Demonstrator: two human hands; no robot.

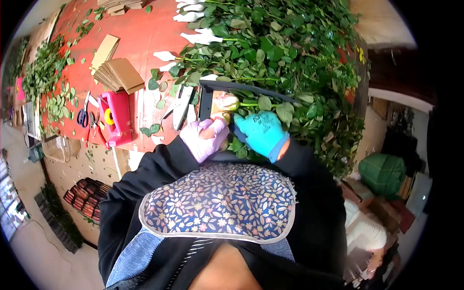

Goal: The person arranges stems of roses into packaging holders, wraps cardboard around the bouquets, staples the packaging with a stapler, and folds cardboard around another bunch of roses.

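My left hand (205,139), in a lilac glove, has its fingers closed at a rose bloom (221,117) near the left side of a dark frame (206,99). My right hand (262,133), in a teal glove, is curled beside it among green leaves; its fingertips are hidden, so what they hold cannot be made out. Just above my hands, a pale pink rose (226,102) lies against a piece of cardboard within the frame, its green stem running to the right.
A leafy heap of rose stems (285,53), some with white-wrapped heads (202,36), covers the right of the red table (150,29). To the left are cardboard pieces (118,76), a pink tape dispenser (116,118), scissors (83,116) and red-handled pruners (94,129). Another person (365,232) is at lower right.
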